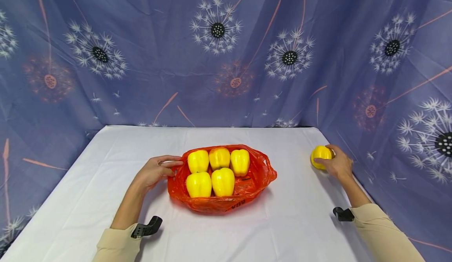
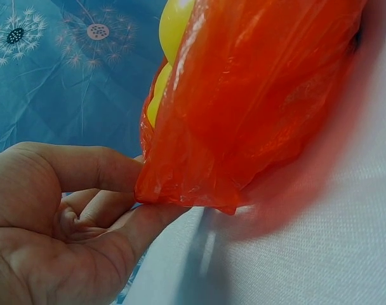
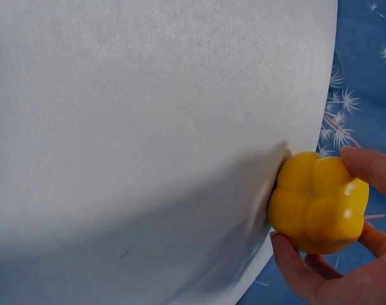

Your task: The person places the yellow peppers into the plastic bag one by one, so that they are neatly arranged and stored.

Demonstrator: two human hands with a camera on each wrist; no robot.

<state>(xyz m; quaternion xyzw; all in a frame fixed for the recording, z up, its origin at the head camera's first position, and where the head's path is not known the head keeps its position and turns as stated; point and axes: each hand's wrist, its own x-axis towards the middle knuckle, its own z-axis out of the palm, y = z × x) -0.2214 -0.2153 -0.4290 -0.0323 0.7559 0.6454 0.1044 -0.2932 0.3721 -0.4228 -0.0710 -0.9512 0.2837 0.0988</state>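
A red plastic bag (image 1: 215, 205) lies spread on the table, its mouth facing up. Several yellow bell peppers (image 1: 223, 181) sit inside it in two rows. At the bag's left end, my left hand (image 1: 155, 171) pinches the edge; the left wrist view has thumb and fingers of the left hand (image 2: 72, 216) on a corner of the bag (image 2: 237, 114). Far to the right, my right hand (image 1: 339, 163) grips a single yellow bell pepper (image 1: 320, 154). In the right wrist view, the right hand's (image 3: 361, 279) thumb and fingers hold this pepper (image 3: 317, 203) around its sides.
A white cloth (image 1: 293, 222) covers the table. Blue curtains with dandelion prints (image 1: 169, 58) hang behind it and along both sides. The right hand is close to the table's right edge. Black bands (image 1: 146, 228) are worn at both wrists.
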